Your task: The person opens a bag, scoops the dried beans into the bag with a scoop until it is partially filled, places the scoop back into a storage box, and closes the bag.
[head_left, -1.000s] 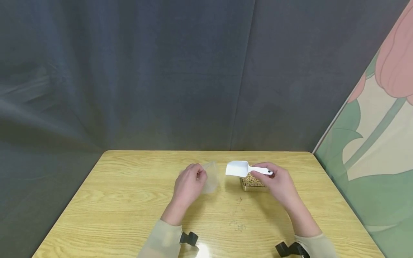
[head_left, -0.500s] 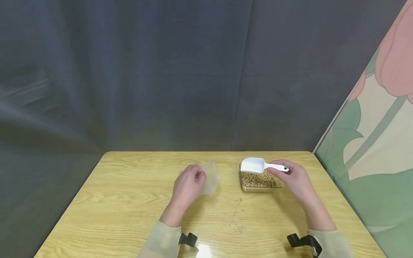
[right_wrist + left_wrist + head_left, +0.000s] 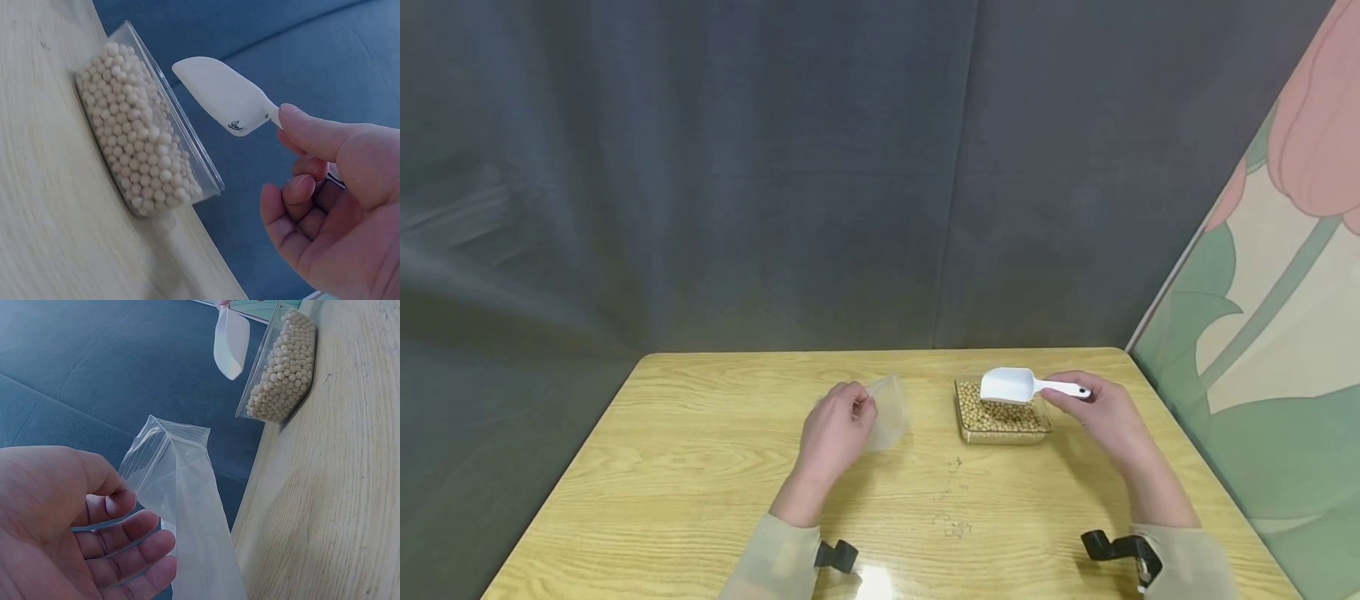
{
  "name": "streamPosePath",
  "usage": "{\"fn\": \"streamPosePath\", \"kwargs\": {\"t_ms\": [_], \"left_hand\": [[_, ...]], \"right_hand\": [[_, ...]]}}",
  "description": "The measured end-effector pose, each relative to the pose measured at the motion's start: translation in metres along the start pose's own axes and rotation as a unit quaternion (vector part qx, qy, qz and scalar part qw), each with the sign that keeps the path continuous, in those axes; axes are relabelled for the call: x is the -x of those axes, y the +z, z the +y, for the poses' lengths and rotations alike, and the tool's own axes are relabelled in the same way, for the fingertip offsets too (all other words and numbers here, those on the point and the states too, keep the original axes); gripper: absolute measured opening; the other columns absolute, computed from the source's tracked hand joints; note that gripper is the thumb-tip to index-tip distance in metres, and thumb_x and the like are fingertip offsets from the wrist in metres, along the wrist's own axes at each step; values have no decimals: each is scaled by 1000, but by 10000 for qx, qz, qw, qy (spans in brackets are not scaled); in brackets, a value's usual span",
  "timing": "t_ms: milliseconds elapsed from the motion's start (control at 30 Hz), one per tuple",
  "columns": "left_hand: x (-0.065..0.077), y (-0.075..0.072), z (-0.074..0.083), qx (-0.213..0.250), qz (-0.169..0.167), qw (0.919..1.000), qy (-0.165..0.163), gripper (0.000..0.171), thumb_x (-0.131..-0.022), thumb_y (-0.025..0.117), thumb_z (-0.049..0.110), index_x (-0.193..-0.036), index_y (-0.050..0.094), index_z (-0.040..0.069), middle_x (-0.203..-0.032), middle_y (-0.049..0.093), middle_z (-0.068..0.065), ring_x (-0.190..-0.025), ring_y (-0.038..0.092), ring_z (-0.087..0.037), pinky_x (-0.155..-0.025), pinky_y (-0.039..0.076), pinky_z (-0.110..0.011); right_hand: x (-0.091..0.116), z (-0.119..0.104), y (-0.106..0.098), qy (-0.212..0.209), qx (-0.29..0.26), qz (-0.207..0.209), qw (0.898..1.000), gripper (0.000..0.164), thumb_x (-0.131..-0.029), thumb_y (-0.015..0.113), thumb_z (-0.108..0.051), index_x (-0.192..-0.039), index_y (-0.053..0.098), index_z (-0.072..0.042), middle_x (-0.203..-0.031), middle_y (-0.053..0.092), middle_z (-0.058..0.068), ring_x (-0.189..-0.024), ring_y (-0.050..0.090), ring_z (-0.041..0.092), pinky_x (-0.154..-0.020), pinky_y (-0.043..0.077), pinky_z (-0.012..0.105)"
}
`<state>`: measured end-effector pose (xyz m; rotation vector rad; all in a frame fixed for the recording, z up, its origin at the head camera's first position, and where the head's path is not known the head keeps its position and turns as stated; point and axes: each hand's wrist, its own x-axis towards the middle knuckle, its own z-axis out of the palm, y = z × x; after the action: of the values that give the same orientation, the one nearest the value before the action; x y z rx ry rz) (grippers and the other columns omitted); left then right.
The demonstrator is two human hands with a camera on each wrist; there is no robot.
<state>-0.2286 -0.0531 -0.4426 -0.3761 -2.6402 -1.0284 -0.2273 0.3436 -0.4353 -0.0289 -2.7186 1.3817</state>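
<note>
My left hand pinches the top edge of a clear zip bag between thumb and forefinger. In the left wrist view the bag stands up with its mouth partly parted, and no contents show in it. My right hand grips a white scoop by its handle, thumb on top. The scoop hangs above a clear rectangular container full of small round beige balls, apart from them. Whether the scoop's bowl carries anything cannot be made out fully, though it looks bare in the head view.
The wooden table bears faint dark marks near its middle. A dark curtain hangs along the far edge, and a flower-patterned cloth stands at the right.
My right hand has moved right with the scoop, from beside the container's left end to over its middle, uncovering more of the container. My left hand and the bag have stayed nearly still.
</note>
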Motion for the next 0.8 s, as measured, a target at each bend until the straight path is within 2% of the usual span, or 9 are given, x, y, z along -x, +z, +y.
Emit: {"fn": "streamPosePath", "kwargs": {"t_ms": [300, 600, 800], "left_hand": [[0, 1, 0, -3, 24, 10000, 77, 18, -107, 62, 11, -90, 69, 13, -90, 65, 0, -74, 58, -15, -69, 53, -38], [-1, 2, -1, -74, 17, 9999, 91, 18, -107, 63, 11, -90, 69, 12, -88, 64, 1, -71, 55, -13, -69, 52, -38], [-1, 2, -1, -94, -4, 9999, 83, 18, -107, 63, 11, -90, 68, 12, -86, 62, 2, -68, 52, -13, -67, 50, -37]], "right_hand": [[-1, 11, -8, -55, 22, -66, 10000, 47, -105, 78, -40, -136, 75, -5, -138, 71, 10, -106, 62, 1, -86, 51, 24], [-1, 12, -13, -43, 280, -245, 9993, 41, -105, 77, -42, -129, 78, -8, -130, 72, 7, -106, 61, 11, -85, 50, 29], [2, 10, -15, -118, 461, -298, 9984, 38, -105, 77, -40, -125, 79, -7, -127, 74, 10, -104, 62, 16, -83, 50, 31]]}}
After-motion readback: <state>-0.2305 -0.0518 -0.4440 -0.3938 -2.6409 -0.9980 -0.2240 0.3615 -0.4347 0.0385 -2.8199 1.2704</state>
